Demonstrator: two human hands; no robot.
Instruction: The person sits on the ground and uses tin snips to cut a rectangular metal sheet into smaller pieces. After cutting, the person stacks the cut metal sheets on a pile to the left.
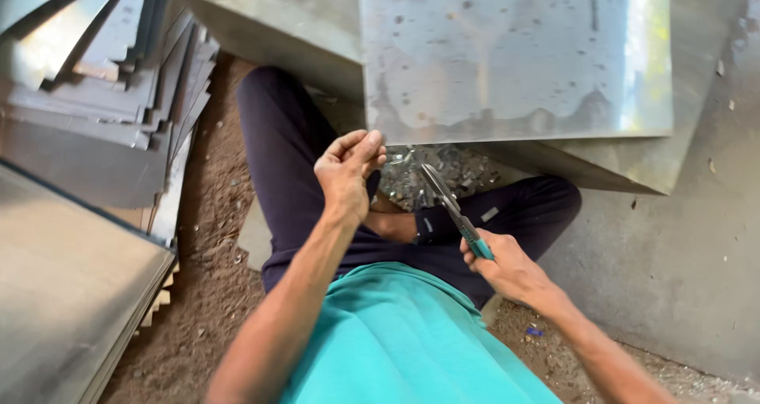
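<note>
Sitting cross-legged, we grip the snips (453, 207) in our right hand (507, 268), fingers clenched round the teal handles, blades angled up toward the sheet (514, 55) propped before us. Our left hand (346, 174) hovers curled, holding nothing we can see, near the sheet's lower edge.

Your left hand (348, 174) has open air beneath the big metal sheet (514, 55), whose lower edge blocks you above. The snips (453, 210) in your right hand (507, 265) cross the gap between your legs. Stacked sheets (103, 79) wall off your left; bare dirt (214, 214) lies open beside them.
</note>
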